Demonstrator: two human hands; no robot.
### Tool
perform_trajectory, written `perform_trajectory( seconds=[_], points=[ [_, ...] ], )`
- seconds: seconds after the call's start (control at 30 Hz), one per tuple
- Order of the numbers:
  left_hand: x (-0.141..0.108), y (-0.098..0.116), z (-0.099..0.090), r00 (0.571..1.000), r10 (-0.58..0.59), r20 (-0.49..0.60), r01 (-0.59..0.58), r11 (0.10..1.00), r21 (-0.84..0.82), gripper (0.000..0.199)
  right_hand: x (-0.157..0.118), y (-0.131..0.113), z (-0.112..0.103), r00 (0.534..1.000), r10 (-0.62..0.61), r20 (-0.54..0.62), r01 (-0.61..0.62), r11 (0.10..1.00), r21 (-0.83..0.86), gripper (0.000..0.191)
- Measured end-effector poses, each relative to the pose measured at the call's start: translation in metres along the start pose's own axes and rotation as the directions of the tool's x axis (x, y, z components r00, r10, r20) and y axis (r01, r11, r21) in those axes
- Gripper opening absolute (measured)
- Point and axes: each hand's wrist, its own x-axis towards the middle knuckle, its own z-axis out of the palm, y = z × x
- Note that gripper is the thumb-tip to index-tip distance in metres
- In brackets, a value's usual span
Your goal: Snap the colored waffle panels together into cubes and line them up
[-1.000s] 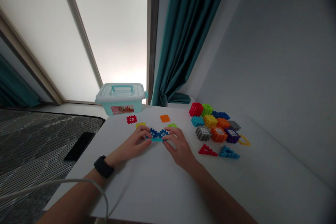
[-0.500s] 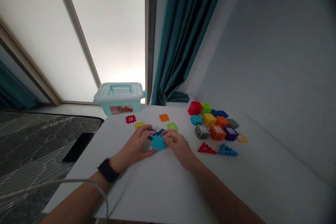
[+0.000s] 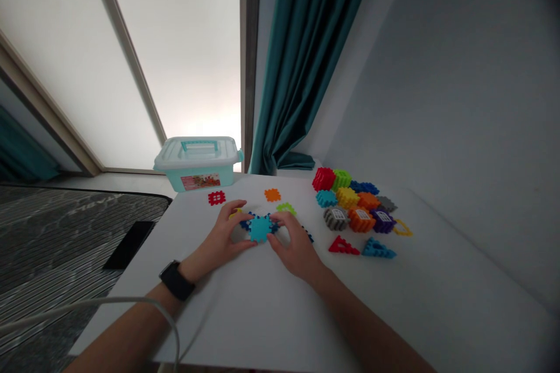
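A light blue toothed plastic tile [image 3: 260,229] stands at the middle of the table, with dark blue toothed pieces [image 3: 247,225] directly behind it. Whether they are fully locked together I cannot tell. My left hand [image 3: 219,240] grips this group from the left, its thumb near the tile's lower corner and its fingers at the dark blue part. From the right, my right hand [image 3: 300,247] pinches the group between thumb and fingers. Just beyond my left fingers lies a yellow tile [image 3: 235,211], partly hidden. A lime green tile [image 3: 286,208] lies beyond my right fingers.
Farther back lie a red window tile [image 3: 216,197] and an orange tile [image 3: 272,194]. Several coloured blocks [image 3: 347,198] cluster at the right, with a red triangle [image 3: 343,245] and a blue triangle [image 3: 378,248] before them. A lidded box [image 3: 199,163] stands at the back left.
The light blue tile has shifted slightly up and left. My right thumb has moved down to its lower right corner, and a dark piece beside my right hand shows more.
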Motion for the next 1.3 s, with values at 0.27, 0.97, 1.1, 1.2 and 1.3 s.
perform_trajectory(
  seconds=[0.27, 0.97, 1.1, 1.2, 1.3],
  points=[
    [-0.001, 0.001, 0.0, 1.0, -0.006, -0.026, 0.006, 1.0, 0.001, 0.041, 0.002, -0.002, -0.007, 0.963, -0.24, 0.126, 0.256, 0.957, -0.136, 0.043],
    [-0.001, 0.002, -0.001, 0.999, -0.037, -0.018, 0.038, 0.999, 0.032, 0.042, 0.001, -0.001, -0.006, 0.98, -0.186, 0.072, 0.192, 0.978, -0.079, 0.05],
    [-0.002, -0.001, 0.0, 0.999, -0.041, -0.008, 0.041, 0.999, 0.012, 0.042, 0.0, -0.005, -0.008, 0.998, -0.019, 0.057, 0.014, 0.996, 0.089, 0.05],
    [-0.001, -0.001, 0.0, 0.999, -0.032, -0.008, 0.032, 0.999, 0.01, 0.042, -0.001, -0.003, -0.008, 0.996, 0.064, 0.068, -0.079, 0.966, 0.245, 0.048],
    [0.0, 0.001, -0.001, 0.999, -0.039, -0.013, 0.039, 0.999, 0.007, 0.041, -0.001, -0.002, -0.008, 0.994, 0.093, 0.062, -0.107, 0.947, 0.302, 0.048]
  ],
)
